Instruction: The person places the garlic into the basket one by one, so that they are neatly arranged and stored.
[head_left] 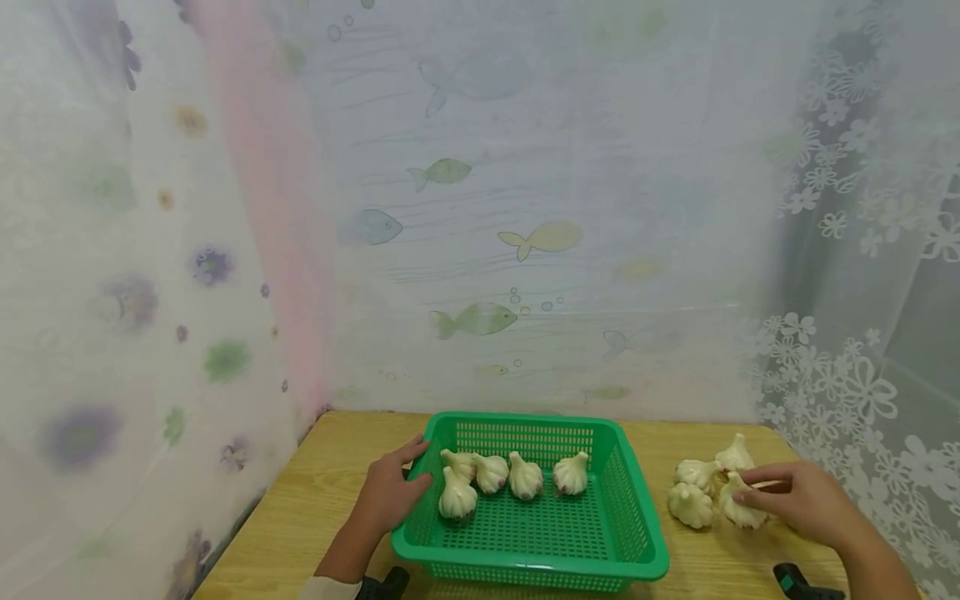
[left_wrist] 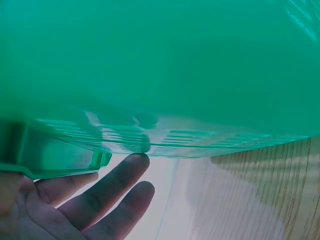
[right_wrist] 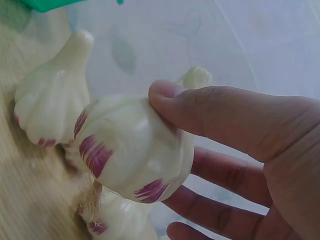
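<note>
My right hand [head_left: 806, 500] pinches a garlic bulb [right_wrist: 135, 145], white with purple streaks, between thumb and fingers. Other garlic bulbs [head_left: 690, 505] lie close around it on the table, one bulb [right_wrist: 55, 95] with its stem up. On the left, my left hand [head_left: 390, 492] lies against the side of a green plastic basket [head_left: 528, 562], the thumb at its rim. In the left wrist view its fingers [left_wrist: 107, 187] look fairly straight beside the slotted wall. Several garlic bulbs [head_left: 525, 477] sit inside the basket, mostly toward its left and back.
The wooden table [head_left: 300, 500] carries everything. Behind it hangs a curtain [head_left: 540, 350] printed with fish, and more patterned sheeting stands at both sides. Dark wrist straps [head_left: 802, 583] show near the bottom edge.
</note>
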